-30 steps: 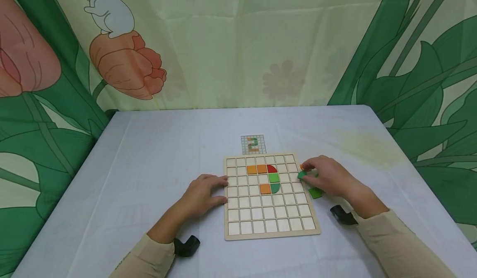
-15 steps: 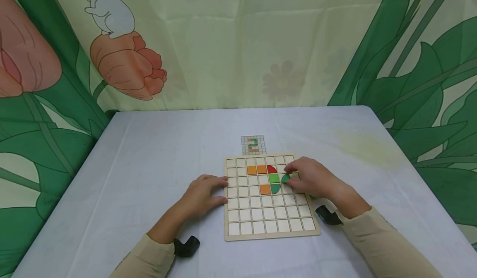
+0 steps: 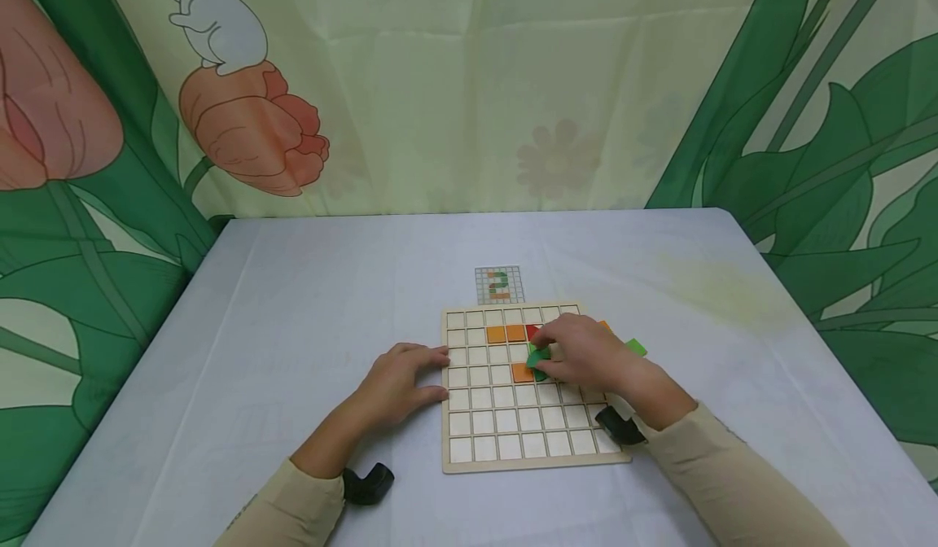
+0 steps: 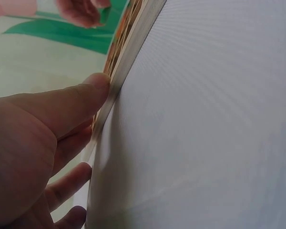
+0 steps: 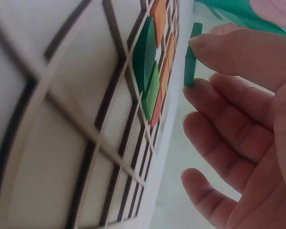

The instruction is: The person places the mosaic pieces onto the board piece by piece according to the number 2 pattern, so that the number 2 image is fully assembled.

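Observation:
A wooden grid board (image 3: 538, 466) lies on the table with several coloured tiles in its cells. Two orange tiles (image 3: 506, 334) and a red tile (image 3: 532, 332) form a row near the top. Lower down sit another orange tile (image 3: 523, 373) and a rounded dark green tile (image 5: 143, 55), beside a light green tile (image 5: 153, 90). My right hand (image 3: 586, 357) pinches a dark green tile (image 5: 194, 55) between thumb and forefinger, above the board and apart from it in the right wrist view. My left hand (image 3: 396, 380) rests its extended thumb and fingertips against the board's left edge.
A small gridded picture card (image 3: 499, 285) with a coloured pattern lies just beyond the board. Loose tiles, including a light green one (image 3: 636, 347) and a partly hidden orange one (image 3: 604, 326), lie right of the board. A printed curtain (image 3: 469, 91) hangs behind the table.
My right hand has carried the dark green tile leftward from beside the board's right edge to over the filled cells. My left hand stays at the left edge.

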Action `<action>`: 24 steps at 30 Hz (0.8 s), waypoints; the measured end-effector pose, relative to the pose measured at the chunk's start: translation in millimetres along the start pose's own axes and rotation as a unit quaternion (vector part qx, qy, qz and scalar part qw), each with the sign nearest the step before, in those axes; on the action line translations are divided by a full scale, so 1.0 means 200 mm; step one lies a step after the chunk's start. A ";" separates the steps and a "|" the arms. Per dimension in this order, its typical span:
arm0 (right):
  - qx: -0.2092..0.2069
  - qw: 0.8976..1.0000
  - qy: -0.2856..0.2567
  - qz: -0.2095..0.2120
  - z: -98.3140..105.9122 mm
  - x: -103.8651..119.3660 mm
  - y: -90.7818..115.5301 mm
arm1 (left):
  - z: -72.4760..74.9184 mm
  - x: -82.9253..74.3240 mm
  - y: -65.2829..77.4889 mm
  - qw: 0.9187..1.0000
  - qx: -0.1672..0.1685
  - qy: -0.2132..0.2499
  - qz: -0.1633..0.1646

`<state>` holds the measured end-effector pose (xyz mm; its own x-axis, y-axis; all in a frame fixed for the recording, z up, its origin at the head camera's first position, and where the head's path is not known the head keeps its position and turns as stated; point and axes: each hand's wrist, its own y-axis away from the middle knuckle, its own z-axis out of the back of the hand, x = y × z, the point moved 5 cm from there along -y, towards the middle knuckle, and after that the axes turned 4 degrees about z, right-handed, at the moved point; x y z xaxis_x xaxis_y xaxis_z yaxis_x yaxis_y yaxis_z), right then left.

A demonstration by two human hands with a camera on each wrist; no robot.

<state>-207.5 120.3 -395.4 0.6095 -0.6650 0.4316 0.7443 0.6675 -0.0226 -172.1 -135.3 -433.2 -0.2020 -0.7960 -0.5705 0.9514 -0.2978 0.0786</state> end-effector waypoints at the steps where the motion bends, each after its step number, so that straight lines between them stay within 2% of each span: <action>1: 0.002 1.000 0.003 0.003 0.00 0.01 -0.01 | 0.00 0.00 0.00 1.000 0.000 0.000 0.000; 11: 0.028 1.000 0.012 -0.003 -0.04 0.07 -0.06 | 0.00 0.00 0.00 1.000 0.002 0.001 0.004; 24: 0.018 1.000 0.016 0.020 -0.09 0.13 -0.09 | 0.00 0.00 0.00 1.000 0.001 0.001 0.000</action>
<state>-201.2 85.0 -399.3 0.6467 -0.6477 0.4028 0.7096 0.7046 -0.0061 -172.3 -135.8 -433.9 -0.2019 -0.7954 -0.5715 0.9509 -0.2989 0.0801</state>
